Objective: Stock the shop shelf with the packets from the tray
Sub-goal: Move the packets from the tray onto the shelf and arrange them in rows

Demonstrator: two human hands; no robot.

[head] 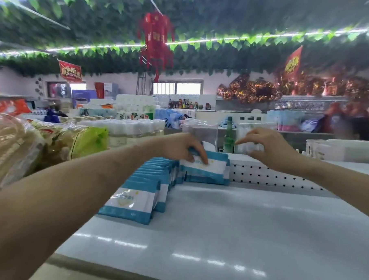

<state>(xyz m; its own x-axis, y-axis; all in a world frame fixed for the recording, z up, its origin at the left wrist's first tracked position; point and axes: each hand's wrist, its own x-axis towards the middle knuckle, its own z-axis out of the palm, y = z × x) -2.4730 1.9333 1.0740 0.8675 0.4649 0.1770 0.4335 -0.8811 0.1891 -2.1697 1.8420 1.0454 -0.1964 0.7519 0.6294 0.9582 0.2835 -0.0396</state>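
Head view: A person reaches both bare arms across a white shelf [225,222] in a shop hung with a leaf garland [196,44] and a red hanging ornament [156,39]. A row of blue-and-white packets [151,183] stands on edge along the shelf's left side, running from the near edge towards the perforated back panel [265,175]. The left hand [186,148] grips the rearmost packet [204,170] by its top edge, fingers curled over the front face; that packet stands against the back panel. The right hand [268,145], fingers bent, is at a clear bag [248,137] of white contents behind the panel, beside a green glass bottle [229,138]; blur hides whether it holds the bag.
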